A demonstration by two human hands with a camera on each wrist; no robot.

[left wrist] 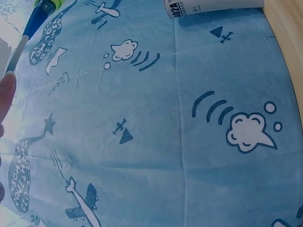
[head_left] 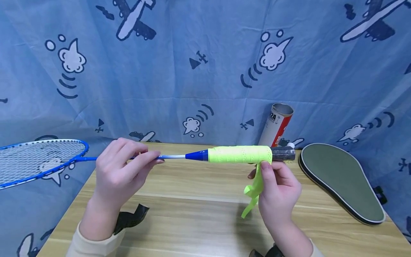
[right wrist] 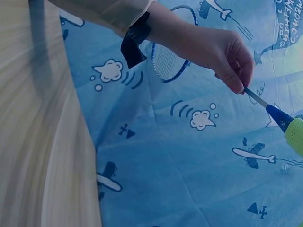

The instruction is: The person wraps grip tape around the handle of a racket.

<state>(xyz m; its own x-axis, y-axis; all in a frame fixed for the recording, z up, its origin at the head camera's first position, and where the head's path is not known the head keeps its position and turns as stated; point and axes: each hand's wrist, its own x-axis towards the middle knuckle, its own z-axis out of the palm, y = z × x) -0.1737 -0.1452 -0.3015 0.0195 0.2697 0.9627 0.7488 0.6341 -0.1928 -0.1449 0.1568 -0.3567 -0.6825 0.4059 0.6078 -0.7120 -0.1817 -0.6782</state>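
Observation:
A blue and white badminton racket (head_left: 196, 155) is held level above the table, its strung head (head_left: 41, 160) off to the left. My left hand (head_left: 123, 167) pinches the thin shaft; the right wrist view also catches this left hand (right wrist: 220, 49) on the shaft. Neon yellow-green grip tape (head_left: 239, 154) wraps most of the handle, and the bare dark handle end (head_left: 284, 153) sticks out at the right. With thumb and fingers, my right hand (head_left: 280, 192) pinches the tape just under the handle. A loose, twisted tape tail (head_left: 253, 192) hangs below that thumb.
Behind the handle stands a white and red shuttlecock tube (head_left: 276, 126). A dark green paddle-shaped case (head_left: 340, 182) lies at the right of the wooden table (head_left: 192, 210). Blue printed cloth (head_left: 179, 71) hangs behind. A black strap (head_left: 131, 217) sticks out from my left wrist.

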